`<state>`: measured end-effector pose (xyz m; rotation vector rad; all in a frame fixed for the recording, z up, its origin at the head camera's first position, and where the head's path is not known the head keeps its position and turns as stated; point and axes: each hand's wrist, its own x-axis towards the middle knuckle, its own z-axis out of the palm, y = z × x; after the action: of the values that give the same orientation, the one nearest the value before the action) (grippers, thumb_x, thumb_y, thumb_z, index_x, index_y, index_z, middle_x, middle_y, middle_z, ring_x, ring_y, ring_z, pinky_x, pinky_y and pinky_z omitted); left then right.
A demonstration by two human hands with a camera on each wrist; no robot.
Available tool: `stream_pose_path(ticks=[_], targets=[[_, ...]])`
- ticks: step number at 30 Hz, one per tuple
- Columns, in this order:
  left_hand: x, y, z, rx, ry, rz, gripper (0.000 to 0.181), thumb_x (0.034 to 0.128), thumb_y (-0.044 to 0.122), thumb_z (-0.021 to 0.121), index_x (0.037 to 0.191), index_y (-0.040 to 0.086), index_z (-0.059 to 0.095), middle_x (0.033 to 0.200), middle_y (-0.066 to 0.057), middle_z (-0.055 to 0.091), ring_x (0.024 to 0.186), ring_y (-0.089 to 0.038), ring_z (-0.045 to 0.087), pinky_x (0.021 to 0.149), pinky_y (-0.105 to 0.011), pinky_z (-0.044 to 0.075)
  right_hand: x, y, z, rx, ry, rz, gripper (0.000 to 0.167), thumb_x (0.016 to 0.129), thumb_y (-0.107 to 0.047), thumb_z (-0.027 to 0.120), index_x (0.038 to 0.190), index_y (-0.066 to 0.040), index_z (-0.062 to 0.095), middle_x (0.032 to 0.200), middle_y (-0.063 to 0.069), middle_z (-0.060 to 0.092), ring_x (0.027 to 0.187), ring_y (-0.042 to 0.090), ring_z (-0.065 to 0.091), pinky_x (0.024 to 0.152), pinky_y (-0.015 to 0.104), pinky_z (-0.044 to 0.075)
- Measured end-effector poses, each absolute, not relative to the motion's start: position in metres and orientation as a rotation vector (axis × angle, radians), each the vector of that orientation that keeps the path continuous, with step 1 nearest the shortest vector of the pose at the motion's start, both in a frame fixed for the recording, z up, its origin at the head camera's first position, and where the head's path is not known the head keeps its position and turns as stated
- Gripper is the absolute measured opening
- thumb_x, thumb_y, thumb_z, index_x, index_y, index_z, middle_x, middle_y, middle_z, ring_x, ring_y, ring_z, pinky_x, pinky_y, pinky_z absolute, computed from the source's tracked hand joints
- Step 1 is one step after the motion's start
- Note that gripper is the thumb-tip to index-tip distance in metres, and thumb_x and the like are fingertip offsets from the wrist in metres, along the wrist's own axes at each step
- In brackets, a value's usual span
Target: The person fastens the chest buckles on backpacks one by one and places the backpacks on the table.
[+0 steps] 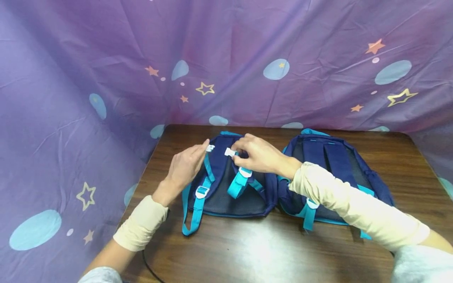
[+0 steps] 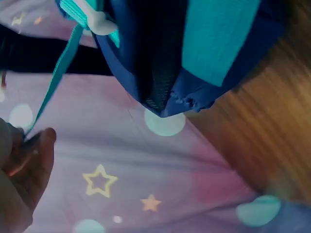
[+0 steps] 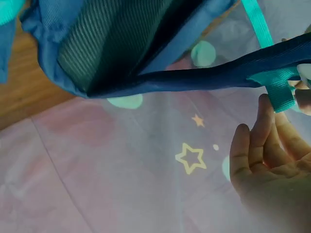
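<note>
A navy backpack with teal straps (image 1: 219, 204) lies on the table with its shoulder straps facing up. My left hand (image 1: 185, 165) pinches a white prong-ended buckle half (image 1: 210, 148) on a thin teal strap. In the left wrist view that strap (image 2: 58, 73) runs taut from the backpack to my left hand (image 2: 29, 174). My right hand (image 1: 260, 153) pinches the other white buckle half (image 1: 230, 152), above the backpack's other shoulder strap. The two halves are apart, facing each other. In the right wrist view, a teal webbing end (image 3: 281, 94) touches my right hand (image 3: 272, 155).
A second navy backpack (image 1: 348, 165) lies to the right, touching the first, partly behind my right forearm. A brown wooden table (image 1: 219, 251) bears both. Purple patterned cloth (image 1: 233, 59) hangs behind and at the left. A black cable (image 1: 150, 267) lies near the front edge.
</note>
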<state>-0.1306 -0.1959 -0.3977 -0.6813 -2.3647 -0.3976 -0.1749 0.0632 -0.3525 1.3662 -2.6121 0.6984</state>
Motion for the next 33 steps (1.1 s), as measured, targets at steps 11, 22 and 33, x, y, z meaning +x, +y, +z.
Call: stream_pose_path(ticks=[11,22,33], targets=[[-0.120,-0.162,-0.382,-0.674,-2.379,0.111,0.038,0.0887,0.010,0.073,0.125,0.000,0.066,0.092,-0.011,0.075,0.064,-0.022,0.069,0.048,-0.034,0.054,-0.174,0.061,-0.342,1.407,-2.586,0.590,0.029,0.092,-0.023,0.063,0.112,-0.005,0.073,0.105,0.006,0.073,0.092,0.019,0.059,0.077,0.033,0.052],[-0.122,-0.141,-0.379,-0.720,-2.425,0.145,0.036,0.0880,0.001,0.070,0.124,0.000,0.067,0.091,-0.011,0.074,0.067,-0.021,0.068,0.051,-0.030,0.055,-0.173,0.066,-0.342,1.459,-2.558,0.577,0.026,0.093,-0.015,0.062,0.111,0.000,0.074,0.096,0.011,0.070,0.085,0.022,0.056,0.073,0.032,0.048],[-0.111,-0.138,-0.403,-0.720,-2.612,0.059,0.037,0.0846,0.006,0.074,0.120,0.001,0.065,0.081,-0.007,0.073,0.067,-0.022,0.069,0.051,-0.034,0.055,-0.164,0.050,-0.365,1.530,-2.631,0.426,0.015,0.093,-0.016,0.067,0.099,-0.005,0.075,0.085,0.004,0.068,0.081,0.021,0.058,0.076,0.037,0.049]])
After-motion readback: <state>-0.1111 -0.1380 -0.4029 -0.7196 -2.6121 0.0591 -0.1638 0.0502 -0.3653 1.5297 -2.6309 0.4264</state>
